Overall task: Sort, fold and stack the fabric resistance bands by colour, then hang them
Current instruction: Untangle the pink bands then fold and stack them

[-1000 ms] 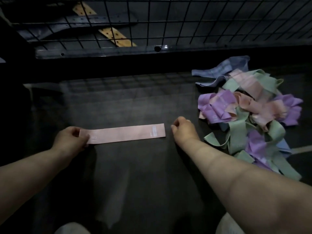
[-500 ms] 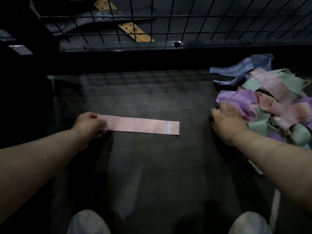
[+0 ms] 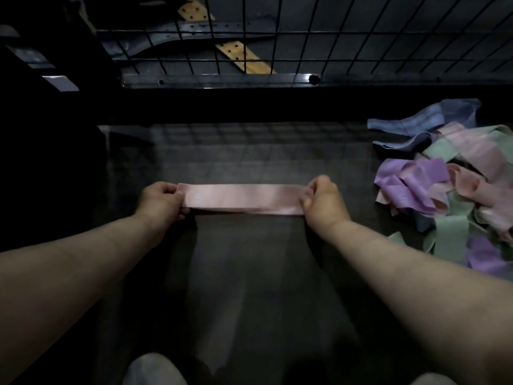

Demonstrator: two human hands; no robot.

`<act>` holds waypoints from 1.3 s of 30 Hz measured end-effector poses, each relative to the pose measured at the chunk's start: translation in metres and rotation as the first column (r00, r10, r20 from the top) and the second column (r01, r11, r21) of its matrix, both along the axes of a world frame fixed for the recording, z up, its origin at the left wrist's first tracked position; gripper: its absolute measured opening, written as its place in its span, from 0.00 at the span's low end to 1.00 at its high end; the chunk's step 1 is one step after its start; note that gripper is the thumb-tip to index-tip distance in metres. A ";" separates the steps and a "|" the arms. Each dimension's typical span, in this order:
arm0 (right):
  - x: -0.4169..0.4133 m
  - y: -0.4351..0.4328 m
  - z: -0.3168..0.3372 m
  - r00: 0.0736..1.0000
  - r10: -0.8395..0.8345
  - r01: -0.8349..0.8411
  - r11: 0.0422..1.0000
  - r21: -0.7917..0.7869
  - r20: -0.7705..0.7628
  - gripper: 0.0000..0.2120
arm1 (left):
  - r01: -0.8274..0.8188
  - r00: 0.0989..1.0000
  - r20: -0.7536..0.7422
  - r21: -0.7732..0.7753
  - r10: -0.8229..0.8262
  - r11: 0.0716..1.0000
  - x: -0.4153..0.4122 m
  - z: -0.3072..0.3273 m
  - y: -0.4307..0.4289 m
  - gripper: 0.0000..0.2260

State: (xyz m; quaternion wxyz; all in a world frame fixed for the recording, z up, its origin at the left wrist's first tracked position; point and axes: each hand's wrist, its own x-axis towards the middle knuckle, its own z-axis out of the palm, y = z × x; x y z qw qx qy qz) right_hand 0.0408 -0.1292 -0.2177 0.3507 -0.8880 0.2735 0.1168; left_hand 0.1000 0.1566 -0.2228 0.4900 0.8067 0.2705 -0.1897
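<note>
A pink band [image 3: 244, 199] lies stretched flat across the middle of the dark surface [image 3: 249, 273], its length running left to right. The left hand [image 3: 162, 200] is closed on the band's left end, thumb on top and fingers curled under. The right hand [image 3: 322, 202] pinches the band's right end in the same way, fingers bent tight around the fabric. A second pink edge shows along the band's near side, slightly out of line with the top layer.

Against the right edge of the surface sits a loose heap of bands [image 3: 449, 190], well apart from the pink band: purple, green, pink and blue pieces tangled over each other, with the blue ones nearest the far edge. Beyond the far edge stands a wire grid [image 3: 305, 37], with a metal bar [image 3: 222, 79] along its base.
</note>
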 end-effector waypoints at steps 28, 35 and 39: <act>0.011 -0.145 0.079 0.944 0.154 0.002 0.882 -0.471 0.292 0.17 | 0.266 0.931 0.081 0.515 -0.355 0.815 0.004 0.032 -0.051 0.23; 0.028 -0.119 0.117 0.831 -0.235 0.325 0.941 -0.095 0.505 0.07 | 0.411 0.860 0.159 0.345 -0.484 0.844 -0.005 0.058 -0.097 0.20; 0.031 -0.100 0.138 0.744 -0.164 0.277 0.958 -0.075 0.648 0.09 | 0.546 0.807 0.242 0.040 -0.538 0.837 -0.009 0.075 -0.118 0.17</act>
